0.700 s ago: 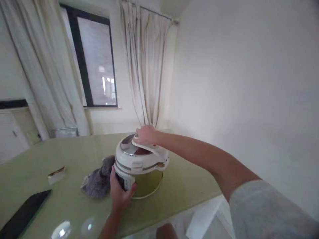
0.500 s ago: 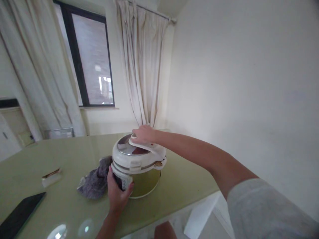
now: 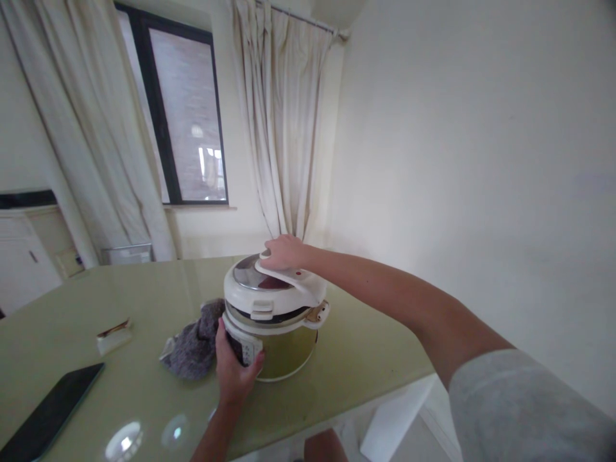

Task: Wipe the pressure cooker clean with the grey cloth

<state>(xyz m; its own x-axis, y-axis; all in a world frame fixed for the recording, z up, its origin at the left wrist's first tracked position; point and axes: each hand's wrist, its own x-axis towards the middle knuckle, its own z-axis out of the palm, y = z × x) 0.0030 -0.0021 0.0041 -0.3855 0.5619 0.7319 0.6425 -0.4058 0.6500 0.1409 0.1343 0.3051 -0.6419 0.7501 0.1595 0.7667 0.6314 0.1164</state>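
Note:
An electric pressure cooker (image 3: 289, 353) with a shiny gold-toned body stands upright on the table. Its white lid (image 3: 240, 296), with a mirror-like top, sits slightly raised, a dark gap showing between it and the body's rim. My right hand (image 3: 283, 252) is closed around the lid's handle, reaching across from the right. Low on the cooker's left side, my left hand (image 3: 237, 369) grips the body beside the control panel (image 3: 249, 351), thumb at the front and fingers at the side. A grey-purple cloth (image 3: 195, 346) lies crumpled just left of the cooker.
The green table (image 3: 158, 289) carries a dark flat tablet-like object (image 3: 52, 410) at the lower left and a small pale box (image 3: 114, 337) behind it. Beyond the table are curtains (image 3: 283, 122) and a window (image 3: 190, 115); a white wall rises on the right.
My right hand has lifted the lid a little, and a gap has opened between lid and body. My left hand keeps its grip on the cooker. The view has shifted slightly.

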